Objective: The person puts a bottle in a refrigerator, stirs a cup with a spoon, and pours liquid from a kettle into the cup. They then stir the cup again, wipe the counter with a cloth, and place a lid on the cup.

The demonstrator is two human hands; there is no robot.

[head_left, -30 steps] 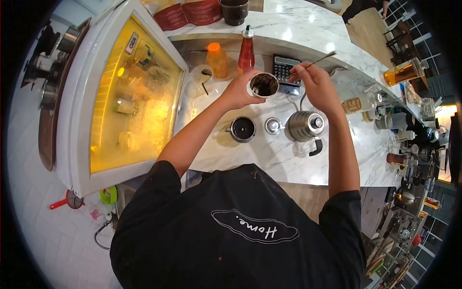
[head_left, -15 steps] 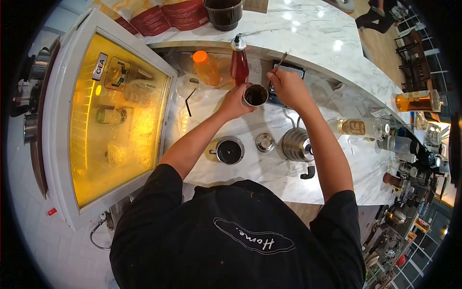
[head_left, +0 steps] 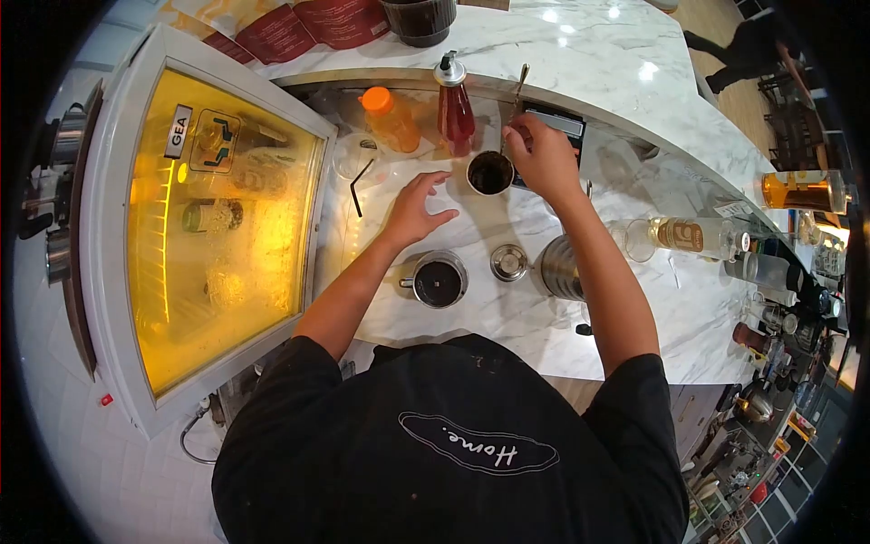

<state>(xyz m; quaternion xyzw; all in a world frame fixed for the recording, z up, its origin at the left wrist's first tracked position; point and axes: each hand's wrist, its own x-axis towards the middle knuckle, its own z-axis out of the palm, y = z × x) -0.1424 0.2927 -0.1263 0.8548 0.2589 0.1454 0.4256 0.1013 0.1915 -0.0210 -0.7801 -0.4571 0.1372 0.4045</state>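
My right hand (head_left: 544,154) pinches a thin long-handled spoon (head_left: 520,89), whose handle rises above my fingers. Its lower end reaches toward a small metal cup (head_left: 490,189) with dark residue inside, standing on the counter beside that hand. To the cup's left, my left hand (head_left: 419,210) is open and apart from it, fingers and thumb spread. A clear mug (head_left: 439,281) of dark liquid stands nearer to me, beside a round metal lid (head_left: 508,263). Partly behind my right forearm is a steel kettle (head_left: 562,267). A black scale (head_left: 564,122) lies beyond my right hand.
A red syrup bottle (head_left: 456,118) with a pump and an orange-capped bottle (head_left: 390,120) stand at the back. A bent black straw (head_left: 359,189) lies on the marble counter (head_left: 362,245). The yellow-lit glass-door cabinet (head_left: 227,236) borders the left; glass bottles (head_left: 693,238) are at right.
My left hand has let go of the metal cup and drawn back left, its fingers opening. The cup now stands on the counter; my right hand still holds the spoon.
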